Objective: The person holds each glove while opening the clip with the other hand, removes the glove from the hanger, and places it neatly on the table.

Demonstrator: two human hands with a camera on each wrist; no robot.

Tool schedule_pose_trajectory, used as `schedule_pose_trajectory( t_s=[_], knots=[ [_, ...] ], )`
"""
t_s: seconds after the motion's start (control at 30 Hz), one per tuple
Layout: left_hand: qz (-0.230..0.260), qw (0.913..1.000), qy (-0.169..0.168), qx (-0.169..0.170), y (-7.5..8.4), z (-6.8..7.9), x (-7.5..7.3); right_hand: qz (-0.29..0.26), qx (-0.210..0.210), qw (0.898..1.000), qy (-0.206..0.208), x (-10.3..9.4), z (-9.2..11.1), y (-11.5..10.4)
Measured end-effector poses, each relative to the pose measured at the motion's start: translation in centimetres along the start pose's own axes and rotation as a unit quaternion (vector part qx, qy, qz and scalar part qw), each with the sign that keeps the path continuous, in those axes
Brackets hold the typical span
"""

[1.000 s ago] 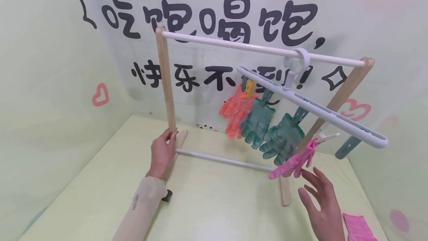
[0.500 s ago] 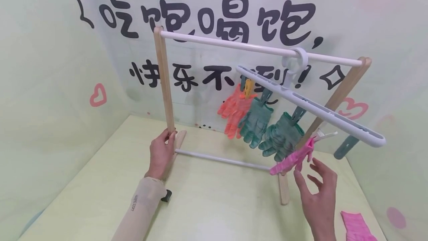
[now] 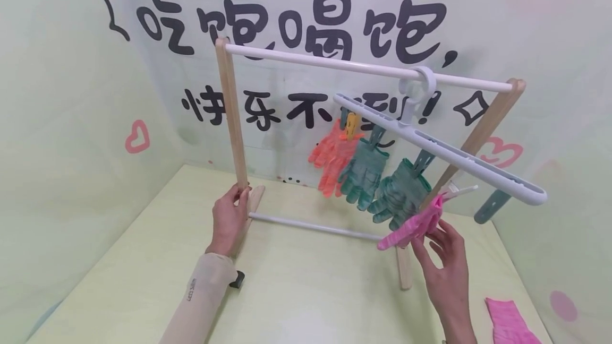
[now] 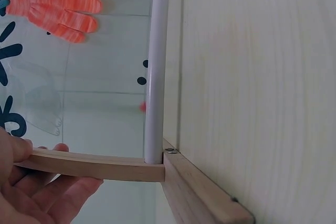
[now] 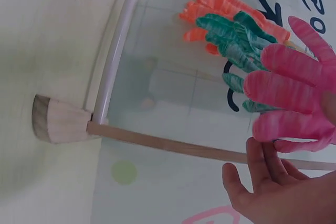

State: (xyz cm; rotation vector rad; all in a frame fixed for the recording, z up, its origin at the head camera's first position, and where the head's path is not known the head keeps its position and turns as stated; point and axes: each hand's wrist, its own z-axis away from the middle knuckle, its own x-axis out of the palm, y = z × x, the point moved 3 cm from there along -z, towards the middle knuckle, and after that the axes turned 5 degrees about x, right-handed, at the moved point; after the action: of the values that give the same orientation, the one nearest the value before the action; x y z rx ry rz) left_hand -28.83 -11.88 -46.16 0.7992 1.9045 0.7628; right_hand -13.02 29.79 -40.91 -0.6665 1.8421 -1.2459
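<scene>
My left hand (image 3: 229, 222) grips the left wooden post (image 3: 232, 121) of a drying rack low down, thumb on one side and fingers on the other. A white hanger (image 3: 440, 147) hooks over the rack's top bar (image 3: 325, 61). From it, clothespins hold orange gloves (image 3: 330, 158), green gloves (image 3: 365, 174) and a pink glove (image 3: 416, 222). My right hand (image 3: 447, 269) pinches the hanging pink glove, thumb on the near side and fingers behind. In the right wrist view, that pink glove (image 5: 289, 87) spreads its fingers above my curled fingertips.
Another pink glove (image 3: 509, 323) lies on the table (image 3: 306, 291) at the right. A bare green clothespin (image 3: 492, 206) hangs at the hanger's near end. The rack's lower bar (image 3: 315, 226) runs between its wooden feet. A printed backdrop (image 3: 95, 68) stands behind.
My right hand has moved up and left onto the hanging pink glove, its thumb now against it. The pink glove has shifted and turned slightly. My left hand keeps its grip.
</scene>
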Motion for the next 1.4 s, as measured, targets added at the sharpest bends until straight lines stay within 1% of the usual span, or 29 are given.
schedule_pose_trajectory(
  t_s=[0.13, 0.27, 0.37, 0.43, 0.5, 0.67, 0.73, 0.83, 0.97, 1.03, 1.27, 1.33, 1.4],
  knots=[
    [-0.003, 1.0, 0.0, 0.003, 0.0, 0.1, 0.0, -0.01, -0.04, 0.999, 0.006, 0.2, -0.1, -0.5],
    [-0.003, 1.0, 0.003, 0.007, -0.1, 0.1, 0.0, -0.019, -0.07, 0.997, 0.0, 0.1, -0.2, -1.3],
    [0.0, 0.9999, 0.006, 0.009, 0.0, 0.2, -0.1, -0.027, -0.068, 0.997, -0.007, 0.1, -0.3, -1.7],
    [0.0, 0.9999, 0.006, 0.008, 0.1, 0.2, -0.1, -0.03, -0.059, 0.998, -0.005, 0.0, -0.2, -1.8],
    [0.0, 1.0, 0.004, 0.007, 0.1, 0.1, -0.1, -0.032, -0.063, 0.998, -0.004, 0.0, -0.2, -1.9],
    [0.0, 1.0, 0.002, 0.005, 0.1, 0.1, 0.0, -0.041, -0.107, 0.993, 0.007, -0.1, -0.2, -2.5],
    [-0.001, 1.0, 0.002, 0.001, 0.1, 0.1, 0.0, -0.047, -0.115, 0.992, 0.012, -0.2, -0.3, -2.7],
    [-0.001, 1.0, 0.003, -0.004, 0.2, 0.1, 0.0, -0.071, -0.117, 0.99, 0.017, -0.3, -0.3, -3.0],
    [0.001, 1.0, 0.007, -0.001, 0.3, 0.1, 0.0, -0.119, -0.105, 0.987, 0.017, -0.4, -0.4, -3.2],
    [0.001, 1.0, 0.007, 0.002, 0.2, 0.1, 0.0, -0.135, -0.092, 0.986, 0.02, -0.5, -0.3, -3.2],
    [-0.001, 1.0, 0.009, 0.004, 0.2, 0.1, 0.1, -0.133, -0.016, 0.99, 0.034, -0.9, 0.0, -3.0],
    [-0.002, 0.9999, 0.01, 0.003, 0.1, 0.0, 0.1, -0.144, -0.003, 0.989, 0.031, -0.9, 0.1, -3.0],
    [-0.002, 0.9999, 0.01, 0.002, 0.1, 0.0, 0.1, -0.146, 0.002, 0.989, 0.029, -0.9, 0.1, -3.0]
  ],
)
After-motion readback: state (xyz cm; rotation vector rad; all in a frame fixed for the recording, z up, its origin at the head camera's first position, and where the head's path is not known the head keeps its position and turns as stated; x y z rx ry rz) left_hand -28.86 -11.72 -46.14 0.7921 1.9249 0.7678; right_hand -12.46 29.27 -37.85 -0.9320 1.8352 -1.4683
